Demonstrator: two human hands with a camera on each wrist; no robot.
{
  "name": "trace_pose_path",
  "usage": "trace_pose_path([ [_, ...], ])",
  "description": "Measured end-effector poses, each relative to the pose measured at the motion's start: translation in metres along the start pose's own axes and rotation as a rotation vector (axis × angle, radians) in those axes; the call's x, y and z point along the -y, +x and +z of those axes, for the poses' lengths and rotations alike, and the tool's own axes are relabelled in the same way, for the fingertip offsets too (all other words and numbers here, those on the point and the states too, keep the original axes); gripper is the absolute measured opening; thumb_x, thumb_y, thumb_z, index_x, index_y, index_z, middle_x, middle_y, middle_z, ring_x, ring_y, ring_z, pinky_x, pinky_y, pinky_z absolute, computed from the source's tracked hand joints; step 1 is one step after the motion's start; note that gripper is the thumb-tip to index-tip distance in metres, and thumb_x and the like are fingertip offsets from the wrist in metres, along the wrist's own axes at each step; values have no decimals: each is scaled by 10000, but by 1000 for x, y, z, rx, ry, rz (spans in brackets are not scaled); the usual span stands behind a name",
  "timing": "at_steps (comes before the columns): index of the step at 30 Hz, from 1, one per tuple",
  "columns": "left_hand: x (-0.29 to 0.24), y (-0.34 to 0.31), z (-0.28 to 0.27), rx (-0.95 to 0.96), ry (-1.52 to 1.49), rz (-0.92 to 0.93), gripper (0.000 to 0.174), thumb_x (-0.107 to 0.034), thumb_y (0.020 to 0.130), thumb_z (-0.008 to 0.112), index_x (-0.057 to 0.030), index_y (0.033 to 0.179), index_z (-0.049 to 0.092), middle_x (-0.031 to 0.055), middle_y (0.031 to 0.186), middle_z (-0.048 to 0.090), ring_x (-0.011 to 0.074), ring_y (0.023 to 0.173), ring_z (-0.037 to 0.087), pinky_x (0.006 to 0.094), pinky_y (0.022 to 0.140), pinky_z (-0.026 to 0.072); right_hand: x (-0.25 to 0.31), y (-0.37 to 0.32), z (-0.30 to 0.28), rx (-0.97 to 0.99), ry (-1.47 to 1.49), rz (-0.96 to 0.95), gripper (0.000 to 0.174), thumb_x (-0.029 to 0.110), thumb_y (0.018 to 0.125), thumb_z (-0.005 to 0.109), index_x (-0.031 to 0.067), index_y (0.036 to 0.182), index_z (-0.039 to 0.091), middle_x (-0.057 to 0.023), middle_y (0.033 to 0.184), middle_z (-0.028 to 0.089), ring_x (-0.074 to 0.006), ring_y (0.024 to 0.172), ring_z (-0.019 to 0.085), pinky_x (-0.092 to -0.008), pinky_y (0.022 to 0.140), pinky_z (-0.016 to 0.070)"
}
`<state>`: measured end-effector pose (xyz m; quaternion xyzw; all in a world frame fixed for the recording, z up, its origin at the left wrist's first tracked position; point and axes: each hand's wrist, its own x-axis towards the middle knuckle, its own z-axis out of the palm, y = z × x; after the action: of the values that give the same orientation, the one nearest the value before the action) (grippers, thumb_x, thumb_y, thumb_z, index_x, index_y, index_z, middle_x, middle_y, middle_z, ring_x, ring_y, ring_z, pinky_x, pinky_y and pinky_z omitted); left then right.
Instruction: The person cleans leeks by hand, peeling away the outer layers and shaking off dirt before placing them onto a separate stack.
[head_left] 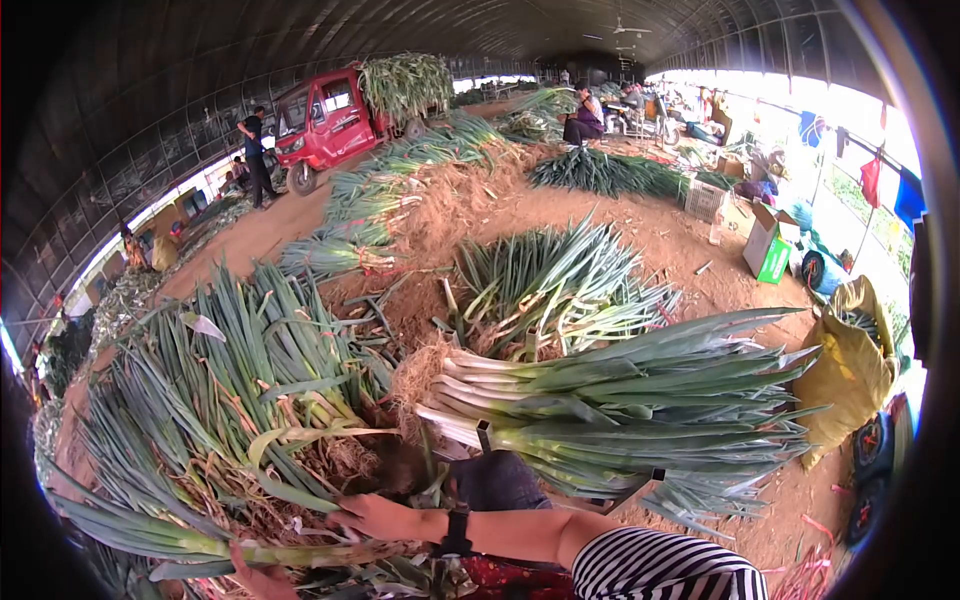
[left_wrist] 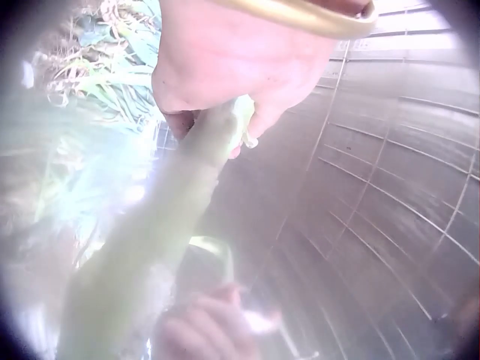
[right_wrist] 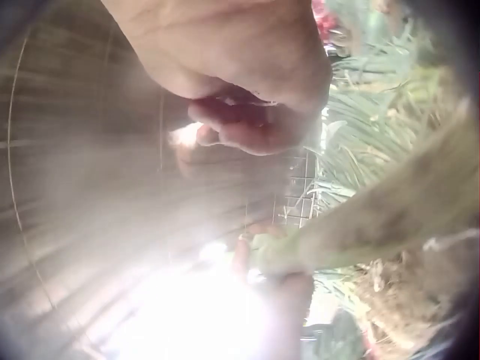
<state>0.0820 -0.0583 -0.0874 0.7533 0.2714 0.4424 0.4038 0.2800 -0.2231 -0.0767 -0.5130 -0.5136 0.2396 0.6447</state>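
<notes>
My left hand [head_left: 262, 580] grips a thick green onion [head_left: 320, 553] at the bottom of the head view. In the left wrist view the left hand [left_wrist: 240, 60] curls round its pale green stalk [left_wrist: 142, 240]. My right hand [head_left: 385, 518] is just beyond the stalk, wearing a dark wristband [head_left: 456, 530]. Its fingers are curled in the right wrist view, where the right hand [right_wrist: 240, 97] shows a bright scrap at the fingertips. A thin leaf strip [left_wrist: 216, 247] runs to those fingers in the left wrist view, pinched there. Glare blurs both wrist views.
Loose green onions [head_left: 220, 390] heap up at the left. A cleaned bundle [head_left: 620, 400] with white stems lies on a metal frame [head_left: 625, 490] to the right. Behind are another pile [head_left: 560, 285], a yellow sack [head_left: 850, 375], a box [head_left: 770, 245] and a red three-wheeled truck [head_left: 335, 120].
</notes>
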Motion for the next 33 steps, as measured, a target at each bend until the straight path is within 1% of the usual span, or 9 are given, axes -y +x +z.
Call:
trace_pose_path([
  [2, -8, -4, 4, -51, -103, -137, 443, -230, 865, 525, 10, 1230, 453, 117, 1086, 554, 217, 923, 551, 305, 766, 486, -3, -13, -11, 254, -737, 417, 324, 277, 914, 489, -7, 1068, 516, -170, 763, 606, -325, 720, 608, -389, 649, 469],
  [6, -31, -3, 5, -163, -297, -396, 438, -243, 874, 507, 19, 1221, 463, 122, 1070, 559, 228, 914, 552, 309, 762, 486, -82, -35, 0, 36, -987, 94, 417, 333, 898, 499, 18, 1172, 498, -211, 813, 602, -362, 797, 599, -426, 686, 459],
  [8, -41, -6, 4, -222, -386, -529, 437, -250, 878, 498, 24, 1217, 468, 124, 1063, 561, 234, 909, 552, 312, 760, 486, -34, -9, 20, 176, -559, -185, 555, 450, 889, 470, 36, 1259, 448, -246, 906, 602, -393, 853, 585, -414, 699, 470],
  [10, -46, -13, 11, -249, -429, -596, 437, -253, 880, 493, 26, 1215, 470, 125, 1059, 563, 237, 907, 552, 313, 759, 485, 18, 8, 37, 276, -246, 202, 549, 434, 870, 516, 21, 1229, 475, -245, 920, 603, -388, 839, 588, -424, 692, 472],
  [16, -51, -32, 24, 62, -35, -68, 411, -184, 885, 462, 53, 1221, 459, 194, 1143, 546, 327, 1029, 536, 372, 851, 457, 20, 25, 65, 42, -163, 55, 424, 357, 869, 563, -19, 1063, 588, -218, 869, 624, -390, 776, 592, -405, 674, 473],
  [21, -88, -28, 26, 57, -141, -103, 441, -176, 858, 505, 55, 1230, 455, 250, 1240, 482, 370, 1118, 484, 412, 931, 401, 10, 23, 60, -52, 170, 171, 269, 207, 903, 550, -49, 964, 603, -119, 842, 656, -114, 717, 596, -289, 652, 487],
  [25, -66, -25, 24, -54, -134, -273, 485, -226, 851, 526, 45, 1245, 451, 249, 1228, 494, 369, 1118, 486, 406, 935, 396, -6, 22, 65, -122, 686, 156, 269, 233, 907, 546, -17, 992, 596, -76, 786, 653, -100, 688, 579, -294, 626, 483],
  [30, -32, -12, -19, -117, 164, 93, 489, -186, 823, 581, 30, 1245, 463, 223, 1169, 547, 348, 1022, 552, 376, 871, 444, -21, 2, 17, 137, -246, -29, 218, 208, 881, 557, -8, 868, 582, -151, 695, 589, -285, 612, 552, -390, 589, 457],
  [33, -25, -4, -41, -247, 66, -73, 454, -143, 801, 622, -10, 1219, 506, 194, 1129, 583, 300, 973, 584, 371, 810, 475, -75, -31, -5, 568, -712, 176, 187, 178, 833, 559, -7, 822, 578, -198, 701, 581, -374, 672, 569, -455, 604, 461],
])
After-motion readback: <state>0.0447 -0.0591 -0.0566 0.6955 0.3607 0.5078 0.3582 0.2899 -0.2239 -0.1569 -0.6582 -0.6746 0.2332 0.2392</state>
